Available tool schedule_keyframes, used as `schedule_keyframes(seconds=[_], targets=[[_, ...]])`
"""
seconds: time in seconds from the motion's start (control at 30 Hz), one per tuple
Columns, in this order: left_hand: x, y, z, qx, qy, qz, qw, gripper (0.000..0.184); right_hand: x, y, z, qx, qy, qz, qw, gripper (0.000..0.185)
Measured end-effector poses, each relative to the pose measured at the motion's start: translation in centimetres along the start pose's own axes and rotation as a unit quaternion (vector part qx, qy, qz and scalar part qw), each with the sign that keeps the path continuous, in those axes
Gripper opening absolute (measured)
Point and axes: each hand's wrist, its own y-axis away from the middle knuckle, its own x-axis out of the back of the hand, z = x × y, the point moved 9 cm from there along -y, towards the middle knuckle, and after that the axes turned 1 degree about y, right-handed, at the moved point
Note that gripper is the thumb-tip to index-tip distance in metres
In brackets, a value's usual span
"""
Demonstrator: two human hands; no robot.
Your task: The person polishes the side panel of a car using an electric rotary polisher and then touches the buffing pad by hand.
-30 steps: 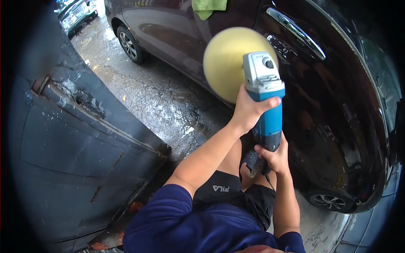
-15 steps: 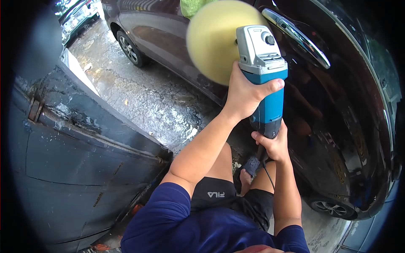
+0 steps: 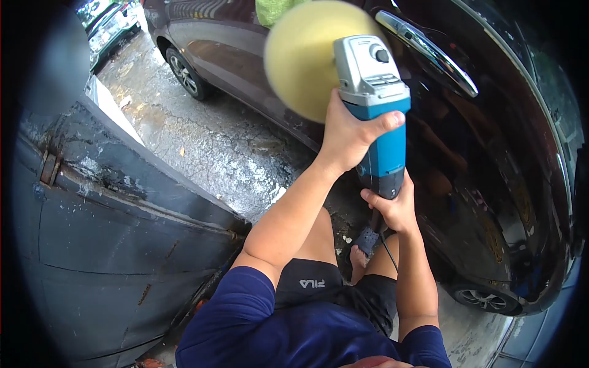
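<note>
A blue and silver power polisher (image 3: 385, 144) is held upright in front of me by both hands. My left hand (image 3: 353, 135) is wrapped round its upper body, just below the silver head, with the thumb across the front. Lower down, my right hand (image 3: 397, 205) grips the dark rear handle. The round yellow pad (image 3: 300, 61), blurred at its rim, faces the side of the dark maroon car (image 3: 466, 159). Whether the pad touches the paint cannot be told. A chrome door handle (image 3: 429, 52) lies just right of the pad.
A green cloth (image 3: 272, 10) hangs on the car at the top. On the left stands a large dark metal panel (image 3: 116, 245) with a rusty hinge. Cracked wet concrete (image 3: 208, 147) runs between panel and car. A power cord (image 3: 390, 251) hangs below the polisher.
Both hands and the polisher have moved up and left in the view, the pad now nearer the green cloth. The view itself has shifted a little. The grip is unchanged.
</note>
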Motion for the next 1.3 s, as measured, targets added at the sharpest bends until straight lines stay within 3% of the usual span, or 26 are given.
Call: schedule_keyframes(seconds=[0.23, 0.37, 0.77, 0.8, 1.1, 1.23, 1.3], targets=[[-0.8, 1.1, -0.4, 0.02, 0.038, 0.007, 0.999, 0.057, 0.8, 1.7, -0.5, 0.001, 0.04, 0.015, 0.999, 0.072], [-2.8, 2.5, -1.1, 0.036, 0.042, -0.025, 0.998, 0.063, 2.3, 3.9, -1.0, 0.038, 0.077, 0.038, 0.996, 0.074], [-9.0, 7.4, -4.8, 0.141, 0.114, -0.115, 0.977, 0.067, 6.9, 12.3, 0.4, -0.013, 0.127, 0.146, 0.981, 0.078], [-9.6, 7.7, -5.2, 0.146, 0.122, -0.121, 0.974, 0.071, 7.1, 13.0, -0.5, -0.011, 0.12, 0.162, 0.98, 0.061], [-14.5, 10.9, -7.8, 0.193, 0.159, -0.173, 0.953, 0.085, 10.0, 18.7, -1.5, -0.035, 0.172, 0.241, 0.955, 0.06], [-15.7, 11.3, -8.2, 0.2, 0.174, -0.205, 0.942, 0.096, 10.4, 20.2, -1.2, -0.018, 0.225, 0.279, 0.933, 0.066], [-16.1, 11.4, -8.6, 0.199, 0.195, -0.226, 0.933, 0.098, 10.6, 20.7, 0.0, -0.066, 0.21, 0.291, 0.931, 0.087]])
